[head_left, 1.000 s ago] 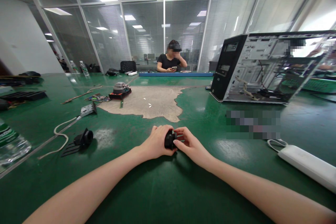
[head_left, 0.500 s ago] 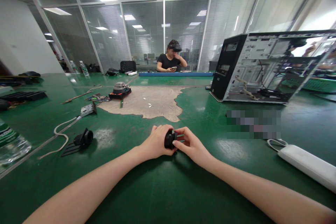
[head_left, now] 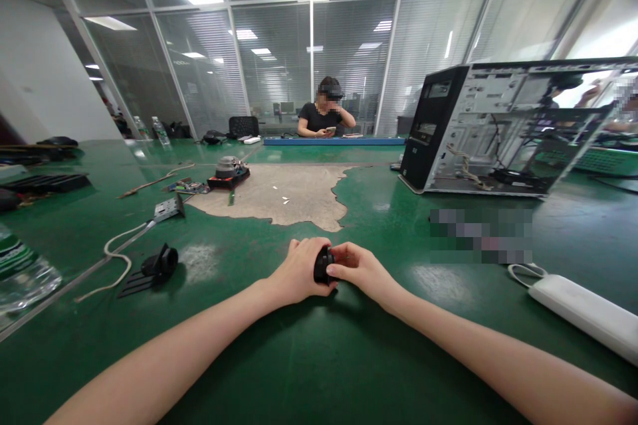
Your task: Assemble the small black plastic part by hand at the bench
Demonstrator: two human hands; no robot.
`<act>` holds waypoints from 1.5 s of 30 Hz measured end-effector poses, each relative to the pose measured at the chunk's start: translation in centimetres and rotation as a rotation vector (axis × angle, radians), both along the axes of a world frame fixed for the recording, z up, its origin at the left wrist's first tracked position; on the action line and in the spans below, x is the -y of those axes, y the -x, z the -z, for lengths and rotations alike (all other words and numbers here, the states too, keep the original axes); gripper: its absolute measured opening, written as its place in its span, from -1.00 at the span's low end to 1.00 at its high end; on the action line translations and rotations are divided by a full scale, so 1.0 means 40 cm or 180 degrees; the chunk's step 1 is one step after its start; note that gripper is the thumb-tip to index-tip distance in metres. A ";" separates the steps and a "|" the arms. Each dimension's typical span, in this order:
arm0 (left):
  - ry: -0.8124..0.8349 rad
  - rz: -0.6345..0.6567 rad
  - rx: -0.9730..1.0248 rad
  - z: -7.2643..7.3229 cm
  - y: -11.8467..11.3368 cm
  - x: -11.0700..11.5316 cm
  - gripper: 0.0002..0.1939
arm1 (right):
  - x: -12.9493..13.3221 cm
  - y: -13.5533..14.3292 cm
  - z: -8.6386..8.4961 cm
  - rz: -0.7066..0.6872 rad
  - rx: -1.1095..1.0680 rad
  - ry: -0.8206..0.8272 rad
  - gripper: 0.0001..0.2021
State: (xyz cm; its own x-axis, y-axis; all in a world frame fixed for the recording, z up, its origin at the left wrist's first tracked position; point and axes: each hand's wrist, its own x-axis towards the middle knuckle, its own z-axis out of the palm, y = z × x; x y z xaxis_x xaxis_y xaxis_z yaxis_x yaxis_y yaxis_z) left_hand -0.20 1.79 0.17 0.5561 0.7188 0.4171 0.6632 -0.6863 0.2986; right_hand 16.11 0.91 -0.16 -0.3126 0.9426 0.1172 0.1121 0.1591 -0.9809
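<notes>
A small round black part (head_left: 321,267), ridged like a fitting or a lens, is held between both hands just above the green table; its exact kind does not show. My left hand (head_left: 300,270) wraps round its body from the left, hiding much of it. From the right, the thumb and fingers of my right hand (head_left: 355,267) pinch its narrower end. Left of my hands, a black plastic duct piece (head_left: 160,262) with a round opening and flat slats lies on the table.
An open computer case (head_left: 438,126) stands at the right, with a white power strip (head_left: 583,315) nearer me. A water bottle (head_left: 24,272) is at the left edge. A metal bracket with cable (head_left: 168,208) and a heatsink-like block (head_left: 229,171) lie farther back. Another person (head_left: 326,113) sits opposite.
The fingers of my right hand have curled and shifted slightly round the end of the black part. My left hand has barely moved.
</notes>
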 end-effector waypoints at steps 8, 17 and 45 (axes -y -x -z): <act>-0.0058 0.0023 0.0020 0.005 0.001 0.000 -0.43 | 0.025 -0.005 -0.017 -0.0223 0.0151 -0.0359 -0.75; -0.0103 -0.0007 0.0043 0.007 -0.001 -0.004 -0.44 | 0.025 -0.004 0.002 -0.0211 0.0150 -0.0493 -0.84; -0.0011 0.0052 0.0050 0.004 -0.001 -0.005 -0.42 | 0.034 -0.009 0.005 -0.0269 0.0483 -0.0718 -0.78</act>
State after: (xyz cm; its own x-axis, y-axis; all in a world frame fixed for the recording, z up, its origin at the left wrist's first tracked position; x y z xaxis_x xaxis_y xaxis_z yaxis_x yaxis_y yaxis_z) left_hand -0.17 1.98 -0.01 0.5611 0.7083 0.4284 0.6472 -0.6980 0.3064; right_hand 16.46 -0.45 -0.35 -0.4189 0.8679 0.2668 0.2321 0.3864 -0.8926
